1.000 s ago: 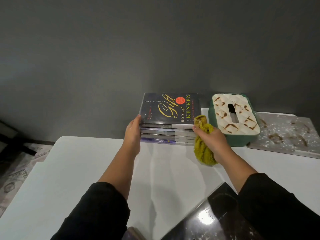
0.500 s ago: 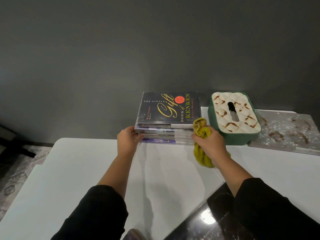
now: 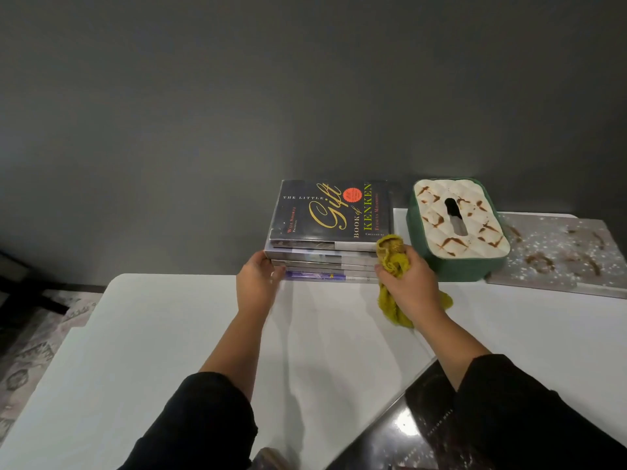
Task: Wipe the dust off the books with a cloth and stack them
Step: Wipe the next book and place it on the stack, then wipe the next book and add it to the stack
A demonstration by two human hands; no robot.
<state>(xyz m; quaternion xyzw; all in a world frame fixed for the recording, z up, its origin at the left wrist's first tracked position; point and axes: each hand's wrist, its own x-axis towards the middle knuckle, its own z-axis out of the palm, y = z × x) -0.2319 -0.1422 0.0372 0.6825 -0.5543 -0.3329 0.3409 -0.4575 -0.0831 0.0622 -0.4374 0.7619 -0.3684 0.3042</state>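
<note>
A stack of several books (image 3: 325, 262) lies at the far edge of the white table (image 3: 152, 334), topped by a dark book with gold "Gift" lettering (image 3: 330, 212). My left hand (image 3: 256, 283) grips the stack's front left corner, fingers curled against the lower books. My right hand (image 3: 409, 286) holds a bunched yellow-green cloth (image 3: 393, 252) and presses it against the stack's front right corner. The cloth's tail hangs below that hand onto the table.
A green tissue box with a cream quilted top (image 3: 458, 225) stands just right of the stack. A grey speckled slab (image 3: 563, 252) lies at far right. A glossy black book (image 3: 417, 435) sits at the near right edge. A dark wall rises behind.
My left hand slid down from the stack's left side to its front left corner. My right hand with the cloth stayed at the front right corner. The view shifted slightly.
</note>
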